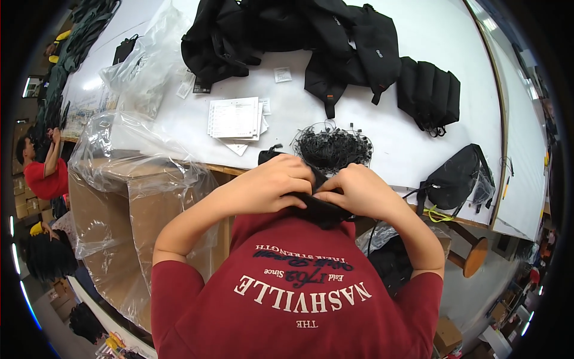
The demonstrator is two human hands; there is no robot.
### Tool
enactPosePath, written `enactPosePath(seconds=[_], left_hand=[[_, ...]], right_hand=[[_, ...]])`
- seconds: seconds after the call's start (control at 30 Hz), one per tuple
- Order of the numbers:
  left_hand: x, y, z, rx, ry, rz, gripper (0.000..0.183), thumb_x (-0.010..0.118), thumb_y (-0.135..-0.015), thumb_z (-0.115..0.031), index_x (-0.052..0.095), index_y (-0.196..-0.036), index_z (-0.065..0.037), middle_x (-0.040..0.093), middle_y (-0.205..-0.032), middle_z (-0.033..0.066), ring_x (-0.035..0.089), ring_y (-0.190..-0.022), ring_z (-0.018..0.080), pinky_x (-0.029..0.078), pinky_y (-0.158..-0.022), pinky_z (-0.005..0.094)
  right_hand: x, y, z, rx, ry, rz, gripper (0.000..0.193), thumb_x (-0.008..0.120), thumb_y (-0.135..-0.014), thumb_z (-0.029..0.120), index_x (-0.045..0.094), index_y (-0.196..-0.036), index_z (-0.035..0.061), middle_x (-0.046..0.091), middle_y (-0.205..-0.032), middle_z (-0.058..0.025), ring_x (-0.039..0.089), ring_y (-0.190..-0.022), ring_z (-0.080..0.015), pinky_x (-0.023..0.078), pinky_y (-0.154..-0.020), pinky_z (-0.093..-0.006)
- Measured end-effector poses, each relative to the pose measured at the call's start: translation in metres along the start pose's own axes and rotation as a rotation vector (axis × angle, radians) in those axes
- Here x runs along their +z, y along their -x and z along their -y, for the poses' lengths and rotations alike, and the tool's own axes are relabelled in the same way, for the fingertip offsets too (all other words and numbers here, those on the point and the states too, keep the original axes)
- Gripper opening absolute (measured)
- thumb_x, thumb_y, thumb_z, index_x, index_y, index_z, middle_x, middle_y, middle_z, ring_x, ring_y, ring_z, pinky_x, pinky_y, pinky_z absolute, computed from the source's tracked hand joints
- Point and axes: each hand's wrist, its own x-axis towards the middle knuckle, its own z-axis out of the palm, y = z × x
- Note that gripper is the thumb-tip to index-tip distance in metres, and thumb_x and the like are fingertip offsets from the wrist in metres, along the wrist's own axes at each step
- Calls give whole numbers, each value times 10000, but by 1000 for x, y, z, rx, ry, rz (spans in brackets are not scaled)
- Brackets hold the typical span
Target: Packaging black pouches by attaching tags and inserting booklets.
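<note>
Fabric (326,210), black and folded, is sitting in the head view between the left hand (287,182) and the right hand (354,190), at the near edge of the table (397,158), above the red shirt (305,257). Its long axis seems to be slanting from far left to near right, partly hidden. Both hands are pinching it, close together but apart, neither being nearer. Tangled black cords (333,146) are lying just beyond.

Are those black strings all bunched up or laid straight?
Bunched up: the black strings lie in a tangled, looping heap on the white table.
</note>
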Motion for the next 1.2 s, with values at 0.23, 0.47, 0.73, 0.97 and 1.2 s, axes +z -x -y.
enactPosePath(seconds=[0.23, 0.47, 0.73, 0.97, 1.2], left_hand=[[-20, -29, 78, -266, 456, -49, 260, 632, -878, -299, 674, -955, -55, 682, -871, 65, 614, -820, 140, 479, -760, 298], [-31, -56, 188, -597, -531, -419, 347, 649, -838, -292, 626, -1083, -47, 527, -1240, 66, 480, -1151, 250, 427, -921, 370], [-52, -66, 102, -254, 22, -839, 176, 654, -856, -170, 631, -950, -23, 681, -802, 91, 677, -789, 223, 504, -760, 304], [-54, -30, 10, -37, -485, -512, 283, 759, -739, -220, 662, -954, -64, 493, -1308, 118, 411, -1259, 295, 323, -1023, 408], [30, -4, 44, -215, 1279, -927, 676, 682, -828, -436, 427, -1326, -59, 451, -1360, 134, 440, -1248, 258, 323, -1079, 402]], right_hand=[[-2, 5, -8, 109, -384, 22, 326, 770, -753, 313, 718, -863, 10, 604, -568, -98, 522, -471, -134, 408, -488, -288], [0, 11, -10, 37, -324, 4, 289, 763, -755, 281, 716, -866, 18, 565, -533, -96, 503, -450, -132, 396, -473, -279], [-10, 18, -5, -223, 122, -473, 167, 731, -722, 140, 711, -873, 69, 574, -564, -79, 555, -495, -227, 434, -484, -328], [-25, 14, 7, -205, 308, -565, 135, 687, -752, 158, 688, -852, 69, 587, -592, -75, 595, -562, -250, 465, -518, -368], [-17, 1, 28, -279, 177, -804, 191, 735, -743, 131, 703, -916, 57, 554, -567, -52, 531, -493, -203, 408, -473, -329]])
